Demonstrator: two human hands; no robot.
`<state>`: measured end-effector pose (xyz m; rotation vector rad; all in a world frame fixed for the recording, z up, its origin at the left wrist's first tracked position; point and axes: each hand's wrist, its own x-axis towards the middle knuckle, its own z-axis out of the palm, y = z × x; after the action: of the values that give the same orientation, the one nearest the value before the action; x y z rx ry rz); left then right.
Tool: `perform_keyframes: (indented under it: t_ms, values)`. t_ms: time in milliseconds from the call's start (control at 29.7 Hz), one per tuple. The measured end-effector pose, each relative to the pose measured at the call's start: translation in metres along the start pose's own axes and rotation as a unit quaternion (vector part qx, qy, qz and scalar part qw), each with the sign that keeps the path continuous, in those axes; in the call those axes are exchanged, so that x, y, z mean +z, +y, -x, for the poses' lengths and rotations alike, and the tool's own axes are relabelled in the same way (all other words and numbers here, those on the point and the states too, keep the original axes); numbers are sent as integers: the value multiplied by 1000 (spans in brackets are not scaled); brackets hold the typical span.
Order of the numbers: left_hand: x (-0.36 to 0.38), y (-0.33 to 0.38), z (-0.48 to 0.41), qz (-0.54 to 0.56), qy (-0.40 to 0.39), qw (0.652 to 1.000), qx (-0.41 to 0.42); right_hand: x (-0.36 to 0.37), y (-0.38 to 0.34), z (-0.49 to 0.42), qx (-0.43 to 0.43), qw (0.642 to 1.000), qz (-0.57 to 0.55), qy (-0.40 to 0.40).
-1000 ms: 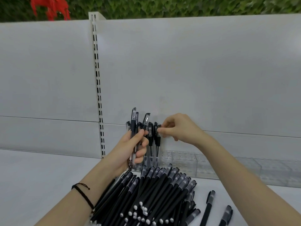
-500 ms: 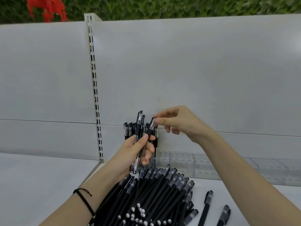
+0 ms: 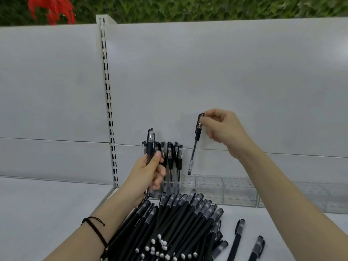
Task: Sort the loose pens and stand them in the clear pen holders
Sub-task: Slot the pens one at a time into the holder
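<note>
My right hand [image 3: 221, 129] pinches a clear-barrelled black pen [image 3: 194, 153] by its cap; the pen hangs tip down just above the clear pen holders [image 3: 239, 193] at the back of the shelf. My left hand [image 3: 148, 174] grips a small bunch of the same pens [image 3: 150, 146] upright in front of the holder's left end. Several pens [image 3: 174, 157] stand in that left end, caps up. A big pile of matte black pens [image 3: 173, 228] lies on the shelf in front.
Two loose pens [image 3: 237, 238] lie right of the pile. A white back panel [image 3: 226, 81] rises behind the holders, with a slotted upright [image 3: 108, 102] on the left. A lower white shelf [image 3: 47, 213] extends to the left. The holders run on to the right edge.
My right hand has drawn one pen out of the bunch in my left hand and carried it up and to the right, over the holders. The left hand stays put.
</note>
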<state>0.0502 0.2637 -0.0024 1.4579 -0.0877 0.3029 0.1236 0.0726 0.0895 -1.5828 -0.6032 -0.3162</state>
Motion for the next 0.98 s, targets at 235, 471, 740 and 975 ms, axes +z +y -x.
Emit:
perform_keyframes:
  t_ms: [235,471,740,975]
  values:
    - [-3,0,-6,77,4,996,-38,12,13,4,-38,988,145,-40]
    - [-1,4,-2,86,-31,994,-51,10,16,3,-14,979,188,-73]
    - [2,4,3,73,-80,994,-33,16,28,7,-42,956,268,-110]
    - [7,-3,5,36,-108,993,-15,17,25,5,-73,922,367,-95]
